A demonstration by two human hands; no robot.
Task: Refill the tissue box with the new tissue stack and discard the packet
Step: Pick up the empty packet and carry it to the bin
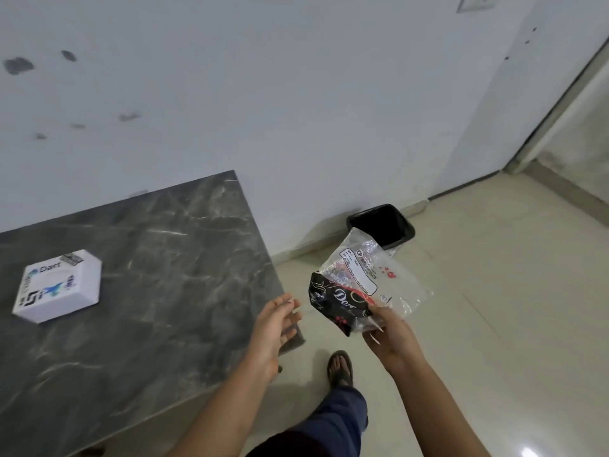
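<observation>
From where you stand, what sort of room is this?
Probably a room in a home, though I can't tell which one. A dark marble-look table stands against a plain white wall, a small black bin sits on the pale tiled floor, and there's a doorway on the right.

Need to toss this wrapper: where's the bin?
The black bin stands on the floor against the wall, right of the marble table, just beyond the packet.

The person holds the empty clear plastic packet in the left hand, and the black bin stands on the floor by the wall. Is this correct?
Not quite: the head view shows the empty clear plastic packet in the right hand, while the left hand is open. The black bin does stand on the floor by the wall.
</observation>
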